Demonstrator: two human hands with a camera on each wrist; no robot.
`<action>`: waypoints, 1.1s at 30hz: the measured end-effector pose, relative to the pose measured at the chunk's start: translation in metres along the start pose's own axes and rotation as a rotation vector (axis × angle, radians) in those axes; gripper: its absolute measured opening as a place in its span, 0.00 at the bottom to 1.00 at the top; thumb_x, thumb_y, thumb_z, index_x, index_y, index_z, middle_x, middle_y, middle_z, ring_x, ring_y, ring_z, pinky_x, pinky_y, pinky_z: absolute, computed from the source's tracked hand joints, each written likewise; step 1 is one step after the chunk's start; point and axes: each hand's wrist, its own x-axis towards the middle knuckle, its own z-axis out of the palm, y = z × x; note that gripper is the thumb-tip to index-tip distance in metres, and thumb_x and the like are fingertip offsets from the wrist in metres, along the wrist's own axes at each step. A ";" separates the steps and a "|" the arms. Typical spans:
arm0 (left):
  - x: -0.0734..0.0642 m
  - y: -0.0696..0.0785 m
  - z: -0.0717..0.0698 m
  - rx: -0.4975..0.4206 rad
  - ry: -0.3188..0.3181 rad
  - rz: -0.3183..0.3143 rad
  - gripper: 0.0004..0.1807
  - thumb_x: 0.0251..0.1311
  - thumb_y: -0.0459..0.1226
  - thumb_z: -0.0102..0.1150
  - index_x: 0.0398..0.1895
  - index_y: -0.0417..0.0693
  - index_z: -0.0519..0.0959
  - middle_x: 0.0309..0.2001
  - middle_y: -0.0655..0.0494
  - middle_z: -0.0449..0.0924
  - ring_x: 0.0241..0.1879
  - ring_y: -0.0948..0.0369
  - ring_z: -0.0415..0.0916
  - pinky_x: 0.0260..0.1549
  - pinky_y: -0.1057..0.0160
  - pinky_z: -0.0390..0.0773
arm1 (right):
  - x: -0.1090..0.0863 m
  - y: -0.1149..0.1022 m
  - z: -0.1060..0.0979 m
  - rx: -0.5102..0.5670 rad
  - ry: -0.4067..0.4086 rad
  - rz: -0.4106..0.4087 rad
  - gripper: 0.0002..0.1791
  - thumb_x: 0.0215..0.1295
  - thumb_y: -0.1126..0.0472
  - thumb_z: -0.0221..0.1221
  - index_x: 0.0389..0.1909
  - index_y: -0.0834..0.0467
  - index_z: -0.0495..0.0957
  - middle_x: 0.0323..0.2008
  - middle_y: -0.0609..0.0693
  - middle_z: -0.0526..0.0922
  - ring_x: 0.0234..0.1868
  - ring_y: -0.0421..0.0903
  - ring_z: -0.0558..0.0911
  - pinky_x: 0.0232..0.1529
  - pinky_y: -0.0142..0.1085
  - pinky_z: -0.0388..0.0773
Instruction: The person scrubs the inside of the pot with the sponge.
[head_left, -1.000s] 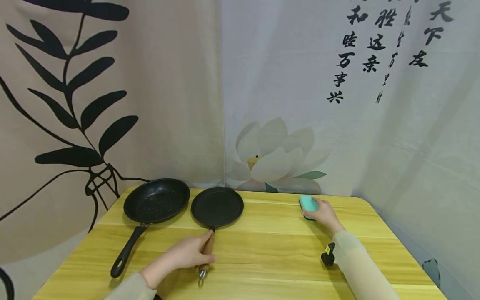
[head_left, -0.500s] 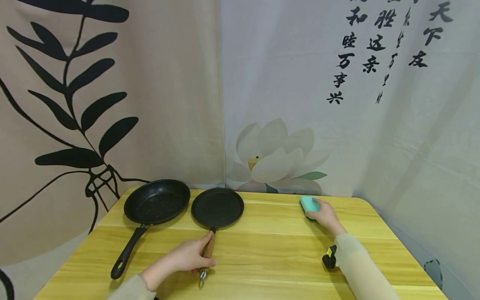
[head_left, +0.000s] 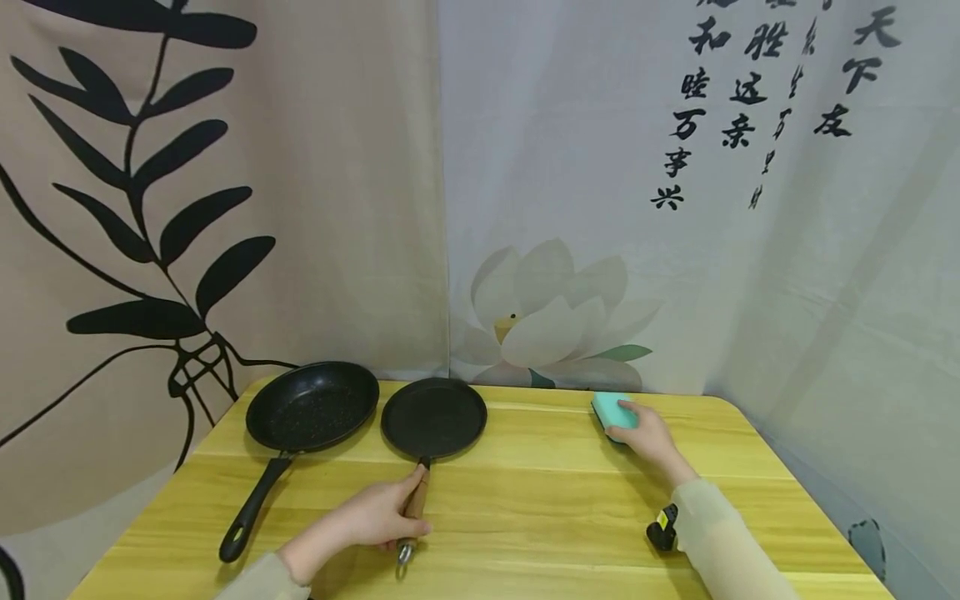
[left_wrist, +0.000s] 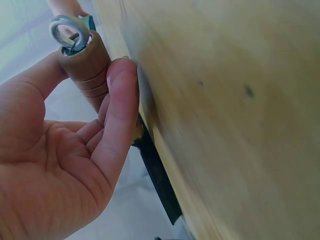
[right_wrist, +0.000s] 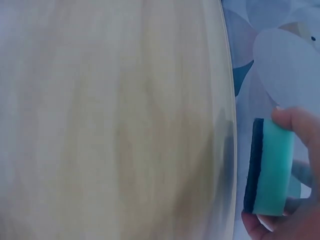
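Note:
A flat black pan [head_left: 435, 417] with a wooden handle [head_left: 417, 498] lies near the back of the table. My left hand [head_left: 381, 510] grips that handle, thumb on one side and curled fingers on the other. In the left wrist view, a metal hanging ring [left_wrist: 69, 32] tips the wooden handle [left_wrist: 89, 70]. Off to the right, my right hand [head_left: 651, 435] pinches a turquoise sponge [head_left: 612, 408] by its edges. The right wrist view shows the sponge's dark scouring layer [right_wrist: 254, 165] facing the table, with a gap between them.
To the left lies a deeper black frying pan [head_left: 313, 407] with a black handle [head_left: 255, 510]. The wooden table [head_left: 540, 500] ends at a printed curtain [head_left: 555, 208] at the back. A black device [head_left: 663, 528] is worn on the right wrist.
My right hand has shifted slightly left with the sponge, which is now a little more tilted. My left hand's fingers have closed further round the pan handle; the pans stay put.

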 end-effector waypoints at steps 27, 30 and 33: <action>0.017 0.022 0.017 0.037 0.004 -0.004 0.50 0.59 0.46 0.65 0.73 0.29 0.48 0.15 0.56 0.76 0.11 0.60 0.73 0.09 0.66 0.70 | -0.003 -0.025 0.007 0.023 -0.022 -0.081 0.38 0.61 0.53 0.65 0.68 0.67 0.65 0.64 0.71 0.66 0.62 0.69 0.67 0.56 0.61 0.69; 0.019 0.026 0.019 0.043 0.003 -0.003 0.50 0.59 0.46 0.65 0.73 0.28 0.48 0.15 0.56 0.75 0.11 0.60 0.73 0.09 0.66 0.71 | -0.001 -0.026 0.008 0.021 -0.018 -0.089 0.38 0.61 0.53 0.65 0.68 0.67 0.65 0.64 0.70 0.67 0.62 0.69 0.68 0.56 0.61 0.69; 0.022 0.031 0.021 0.051 -0.001 -0.002 0.50 0.59 0.45 0.66 0.73 0.27 0.48 0.15 0.56 0.75 0.11 0.60 0.73 0.10 0.66 0.71 | 0.000 -0.027 0.008 0.013 -0.021 -0.092 0.38 0.61 0.52 0.65 0.68 0.67 0.65 0.64 0.70 0.67 0.62 0.68 0.68 0.56 0.61 0.69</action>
